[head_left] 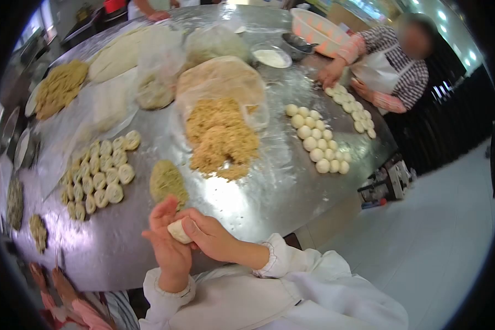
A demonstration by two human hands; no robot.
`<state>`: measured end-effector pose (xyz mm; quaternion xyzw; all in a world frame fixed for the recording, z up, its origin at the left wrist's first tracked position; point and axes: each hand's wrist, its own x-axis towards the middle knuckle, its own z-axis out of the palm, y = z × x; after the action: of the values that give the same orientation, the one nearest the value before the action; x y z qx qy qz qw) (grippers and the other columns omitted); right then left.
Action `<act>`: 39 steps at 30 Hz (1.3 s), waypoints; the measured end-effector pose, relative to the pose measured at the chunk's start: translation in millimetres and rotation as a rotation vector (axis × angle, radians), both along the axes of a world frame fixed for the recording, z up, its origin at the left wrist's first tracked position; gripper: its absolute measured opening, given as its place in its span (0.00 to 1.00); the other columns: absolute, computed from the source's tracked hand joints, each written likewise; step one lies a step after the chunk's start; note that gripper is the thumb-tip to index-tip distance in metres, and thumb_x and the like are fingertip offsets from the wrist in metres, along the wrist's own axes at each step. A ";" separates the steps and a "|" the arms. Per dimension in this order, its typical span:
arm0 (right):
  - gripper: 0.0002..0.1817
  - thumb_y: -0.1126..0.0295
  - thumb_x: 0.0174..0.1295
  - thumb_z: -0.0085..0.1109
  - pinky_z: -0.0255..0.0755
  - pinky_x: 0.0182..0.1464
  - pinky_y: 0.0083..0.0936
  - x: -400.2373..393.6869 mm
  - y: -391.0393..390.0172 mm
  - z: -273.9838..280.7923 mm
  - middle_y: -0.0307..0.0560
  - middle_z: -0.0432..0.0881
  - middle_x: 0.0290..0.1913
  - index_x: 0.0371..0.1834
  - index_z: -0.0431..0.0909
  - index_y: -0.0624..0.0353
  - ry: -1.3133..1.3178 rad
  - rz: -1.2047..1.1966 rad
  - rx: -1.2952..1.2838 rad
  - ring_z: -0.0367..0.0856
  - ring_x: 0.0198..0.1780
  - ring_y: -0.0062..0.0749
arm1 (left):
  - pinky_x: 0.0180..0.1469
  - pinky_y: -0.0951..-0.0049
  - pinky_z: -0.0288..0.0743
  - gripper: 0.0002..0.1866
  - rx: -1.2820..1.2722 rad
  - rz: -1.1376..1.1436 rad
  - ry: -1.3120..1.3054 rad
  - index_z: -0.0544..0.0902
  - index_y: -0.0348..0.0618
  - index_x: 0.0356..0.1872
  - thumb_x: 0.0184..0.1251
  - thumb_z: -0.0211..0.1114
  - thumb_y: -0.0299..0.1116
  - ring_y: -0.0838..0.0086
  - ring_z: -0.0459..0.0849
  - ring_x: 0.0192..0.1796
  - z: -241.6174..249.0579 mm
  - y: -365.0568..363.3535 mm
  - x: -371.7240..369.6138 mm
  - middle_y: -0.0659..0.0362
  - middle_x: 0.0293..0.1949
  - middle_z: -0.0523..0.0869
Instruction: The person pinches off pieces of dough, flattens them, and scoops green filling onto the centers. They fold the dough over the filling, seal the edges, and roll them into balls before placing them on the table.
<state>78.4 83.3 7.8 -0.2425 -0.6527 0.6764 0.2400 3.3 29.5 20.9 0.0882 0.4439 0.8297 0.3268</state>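
Close to the table's front edge, a small pale piece of dough (178, 232) sits between my two hands. My left hand (169, 250) cradles it from the left, with its fingers extended upward and its thumb out to the side. From the right, my right hand (212, 236) grips the dough, thumb pressed on top. Just beyond my fingertips lies a greenish-yellow mound (168, 180) of soft mixture. Farther back, an orange-yellow crumbly mixture (225, 140) spills out of a clear plastic bag (220, 80) onto the metal table (275, 198).
Several spiral dough pieces (99, 179) stand in rows on the left. Round white dough balls (316, 140) are grouped at right. A co-worker (390, 69) in a checked top handles dough pieces (349, 104) there. Another person's hands (63, 283) show at lower left. A pink basket (319, 33) stands behind.
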 end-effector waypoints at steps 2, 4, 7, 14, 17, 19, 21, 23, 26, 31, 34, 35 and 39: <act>0.21 0.52 0.73 0.42 0.73 0.47 0.34 6.9 6.7 9.6 0.54 0.82 0.44 0.56 0.70 0.57 -0.139 0.095 -0.244 0.82 0.44 0.48 | 0.63 0.62 0.66 0.23 -0.074 -0.133 0.275 0.76 0.38 0.42 0.78 0.43 0.49 0.65 0.77 0.54 -13.7 -4.7 0.9 0.55 0.42 0.81; 0.21 0.52 0.74 0.42 0.73 0.47 0.34 9.1 3.9 -2.4 0.53 0.82 0.44 0.56 0.71 0.57 0.002 0.011 0.002 0.82 0.44 0.46 | 0.64 0.63 0.64 0.25 -0.130 -0.306 0.586 0.74 0.38 0.49 0.78 0.40 0.51 0.67 0.74 0.58 -35.8 -10.2 -8.3 0.54 0.49 0.79; 0.21 0.51 0.73 0.42 0.74 0.45 0.32 19.2 12.0 -7.8 0.50 0.82 0.42 0.56 0.72 0.55 -0.025 -0.028 -0.036 0.82 0.42 0.40 | 0.64 0.64 0.63 0.28 -0.086 -0.420 0.578 0.68 0.39 0.59 0.78 0.38 0.54 0.69 0.71 0.62 -40.9 -2.0 -6.4 0.54 0.60 0.73; 0.22 0.52 0.75 0.35 0.71 0.41 0.20 151.4 151.3 10.7 0.38 0.78 0.37 0.51 0.73 0.56 -0.100 -0.475 -0.012 0.75 0.36 0.21 | 0.62 0.67 0.65 0.28 -0.042 -0.348 0.135 0.67 0.43 0.62 0.76 0.42 0.57 0.69 0.72 0.60 -27.4 1.1 1.9 0.57 0.60 0.72; 0.20 0.54 0.71 0.42 0.70 0.49 0.31 242.4 234.5 10.0 0.48 0.80 0.45 0.49 0.75 0.58 -0.594 -0.772 0.373 0.77 0.46 0.41 | 0.59 0.69 0.68 0.26 -0.113 -0.396 0.132 0.67 0.42 0.60 0.76 0.46 0.53 0.69 0.73 0.59 -35.6 -17.1 -13.0 0.56 0.60 0.72; 0.20 0.52 0.66 0.48 0.70 0.55 0.35 280.4 267.7 21.6 0.57 0.82 0.48 0.46 0.78 0.57 -0.973 -0.906 0.494 0.77 0.53 0.55 | 0.57 0.71 0.69 0.22 -0.155 -0.419 0.128 0.69 0.41 0.59 0.77 0.48 0.48 0.70 0.75 0.57 -33.0 -19.3 -10.9 0.55 0.60 0.73; 0.22 0.48 0.65 0.48 0.68 0.57 0.37 305.2 293.6 18.3 0.55 0.83 0.48 0.48 0.78 0.55 -1.160 -0.870 0.522 0.77 0.54 0.53 | 0.55 0.73 0.71 0.18 -0.171 -0.452 0.093 0.70 0.40 0.57 0.77 0.50 0.42 0.71 0.76 0.56 -25.9 -19.0 -4.4 0.55 0.59 0.74; 0.24 0.46 0.65 0.46 0.67 0.59 0.40 310.6 307.3 15.2 0.52 0.83 0.49 0.50 0.78 0.54 -1.347 -0.789 0.534 0.77 0.56 0.51 | 0.53 0.73 0.73 0.18 -0.216 -0.477 0.108 0.70 0.40 0.56 0.77 0.50 0.43 0.71 0.79 0.54 -26.5 -16.9 1.7 0.56 0.55 0.76; 0.28 0.43 0.66 0.41 0.63 0.61 0.46 305.1 317.7 12.7 0.51 0.82 0.53 0.55 0.77 0.52 -1.581 -0.607 0.539 0.75 0.60 0.49 | 0.52 0.73 0.74 0.16 -0.249 -0.482 0.117 0.71 0.41 0.55 0.77 0.51 0.41 0.72 0.80 0.52 -26.6 -14.8 8.3 0.56 0.53 0.78; 0.32 0.41 0.69 0.31 0.57 0.66 0.50 301.4 330.1 -19.2 0.53 0.78 0.59 0.62 0.72 0.50 -1.601 -0.529 0.413 0.68 0.67 0.48 | 0.54 0.73 0.74 0.15 -0.230 -0.502 0.072 0.72 0.39 0.54 0.77 0.49 0.38 0.74 0.79 0.54 -21.7 -21.4 5.1 0.55 0.55 0.77; 0.34 0.42 0.70 0.26 0.59 0.66 0.45 311.4 336.8 -25.0 0.56 0.77 0.59 0.62 0.71 0.53 -1.510 -0.641 0.373 0.69 0.65 0.50 | 0.53 0.73 0.75 0.15 -0.200 -0.498 0.014 0.72 0.39 0.54 0.78 0.49 0.39 0.74 0.80 0.52 -22.7 -23.7 1.8 0.55 0.55 0.77; 0.34 0.42 0.70 0.25 0.60 0.66 0.44 315.5 339.4 -25.9 0.56 0.77 0.59 0.62 0.71 0.53 -1.460 -0.707 0.377 0.70 0.65 0.51 | 0.53 0.73 0.75 0.16 -0.190 -0.495 -0.013 0.72 0.40 0.54 0.78 0.49 0.40 0.74 0.80 0.51 -24.6 -24.8 -2.1 0.55 0.54 0.77; 0.33 0.46 0.73 0.24 0.65 0.62 0.37 327.8 339.2 -18.0 0.58 0.78 0.57 0.61 0.72 0.59 -0.999 -1.096 0.560 0.74 0.61 0.51 | 0.53 0.73 0.75 0.17 -0.201 -0.337 -0.012 0.72 0.41 0.54 0.77 0.49 0.43 0.74 0.81 0.49 -28.9 -37.1 -28.5 0.57 0.52 0.77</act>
<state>406.3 422.5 -10.3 -0.7348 -0.6168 0.0836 0.2695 -25.2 -7.6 -8.0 0.1232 0.5016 0.7152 0.4708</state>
